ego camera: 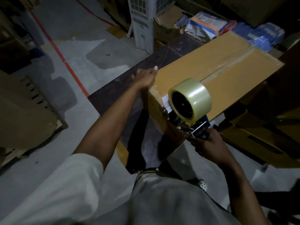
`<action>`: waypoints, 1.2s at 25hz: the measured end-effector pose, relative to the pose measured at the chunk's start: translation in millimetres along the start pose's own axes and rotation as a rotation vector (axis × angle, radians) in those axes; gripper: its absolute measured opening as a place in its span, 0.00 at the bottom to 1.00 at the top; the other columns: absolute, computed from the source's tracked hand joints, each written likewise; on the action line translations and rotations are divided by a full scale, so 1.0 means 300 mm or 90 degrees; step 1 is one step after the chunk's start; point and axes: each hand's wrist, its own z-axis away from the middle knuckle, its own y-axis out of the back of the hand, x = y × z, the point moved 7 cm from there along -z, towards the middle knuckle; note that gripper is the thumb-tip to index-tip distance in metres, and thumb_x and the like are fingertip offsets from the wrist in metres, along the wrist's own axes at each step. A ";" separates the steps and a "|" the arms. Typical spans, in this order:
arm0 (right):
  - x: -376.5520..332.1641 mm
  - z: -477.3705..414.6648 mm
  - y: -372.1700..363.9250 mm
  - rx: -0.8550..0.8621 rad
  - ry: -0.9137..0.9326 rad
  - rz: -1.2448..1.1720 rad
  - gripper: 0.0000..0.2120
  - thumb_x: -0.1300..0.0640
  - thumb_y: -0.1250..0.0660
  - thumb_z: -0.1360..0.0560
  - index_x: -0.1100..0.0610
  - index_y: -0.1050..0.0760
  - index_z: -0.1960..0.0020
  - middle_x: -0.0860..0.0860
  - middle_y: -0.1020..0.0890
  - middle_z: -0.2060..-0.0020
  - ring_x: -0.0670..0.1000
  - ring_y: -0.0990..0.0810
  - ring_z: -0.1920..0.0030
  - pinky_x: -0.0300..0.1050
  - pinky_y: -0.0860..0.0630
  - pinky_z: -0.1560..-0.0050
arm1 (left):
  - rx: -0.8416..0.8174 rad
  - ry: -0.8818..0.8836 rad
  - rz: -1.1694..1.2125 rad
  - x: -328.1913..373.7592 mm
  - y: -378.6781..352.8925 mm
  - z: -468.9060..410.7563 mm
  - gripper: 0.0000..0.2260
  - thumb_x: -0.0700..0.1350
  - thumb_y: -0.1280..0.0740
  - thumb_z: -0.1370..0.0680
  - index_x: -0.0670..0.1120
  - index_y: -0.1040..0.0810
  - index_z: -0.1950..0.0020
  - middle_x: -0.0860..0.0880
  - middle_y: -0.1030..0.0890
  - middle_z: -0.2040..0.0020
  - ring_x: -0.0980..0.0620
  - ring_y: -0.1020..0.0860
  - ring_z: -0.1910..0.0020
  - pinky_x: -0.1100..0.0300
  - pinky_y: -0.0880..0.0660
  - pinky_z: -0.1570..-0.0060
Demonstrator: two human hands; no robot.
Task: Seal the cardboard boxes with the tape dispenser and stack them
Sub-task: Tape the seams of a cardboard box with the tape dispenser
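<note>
The right hand (207, 144) grips the handle of the blue tape dispenser with a clear roll (190, 101), set at the near end of the long brown cardboard box (227, 88). The left hand (146, 77) lies against the box's left edge, too blurred to tell how its fingers lie.

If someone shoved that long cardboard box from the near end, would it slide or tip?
The cardboard box looks long and broad, so it would probably slide, not tip. Its flat, unbowed top suggests stiff panels. Weight is unclear; the left hand at its corner may be bracing it.
</note>
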 end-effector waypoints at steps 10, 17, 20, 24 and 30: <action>-0.161 0.034 0.058 -0.013 0.051 0.041 0.15 0.62 0.27 0.23 0.53 0.24 0.67 0.53 0.26 0.77 0.51 0.30 0.77 0.50 0.32 0.71 | -0.038 0.034 -0.080 -0.007 -0.010 0.003 0.28 0.62 0.61 0.15 0.54 0.45 0.17 0.40 0.43 0.18 0.37 0.53 0.19 0.33 0.58 0.24; -0.099 0.081 0.041 -0.038 -0.007 -0.052 0.09 0.65 0.31 0.21 0.58 0.23 0.60 0.48 0.25 0.76 0.46 0.30 0.77 0.42 0.34 0.74 | -0.042 0.051 -0.055 0.028 0.015 0.064 0.30 0.64 0.63 0.16 0.54 0.46 0.17 0.37 0.47 0.18 0.37 0.54 0.19 0.36 0.59 0.24; -0.077 0.095 0.033 -0.039 -0.010 -0.034 0.08 0.63 0.32 0.21 0.58 0.22 0.59 0.49 0.24 0.74 0.46 0.28 0.76 0.41 0.32 0.74 | -0.033 0.041 -0.066 0.018 0.007 0.037 0.30 0.64 0.63 0.16 0.54 0.46 0.17 0.39 0.45 0.18 0.38 0.52 0.18 0.36 0.58 0.24; -0.060 0.099 0.021 -0.015 0.015 0.071 0.08 0.60 0.29 0.23 0.55 0.21 0.61 0.51 0.22 0.74 0.49 0.26 0.75 0.55 0.29 0.72 | -0.022 0.037 -0.079 0.000 0.001 0.004 0.31 0.64 0.63 0.16 0.54 0.41 0.18 0.40 0.41 0.19 0.38 0.51 0.19 0.34 0.57 0.24; -0.011 0.183 0.023 -0.027 0.005 0.060 0.07 0.59 0.28 0.24 0.58 0.22 0.60 0.52 0.19 0.68 0.49 0.25 0.74 0.49 0.28 0.72 | -0.020 0.032 -0.065 -0.002 -0.002 0.009 0.30 0.64 0.63 0.16 0.55 0.42 0.18 0.40 0.42 0.19 0.38 0.51 0.19 0.35 0.57 0.24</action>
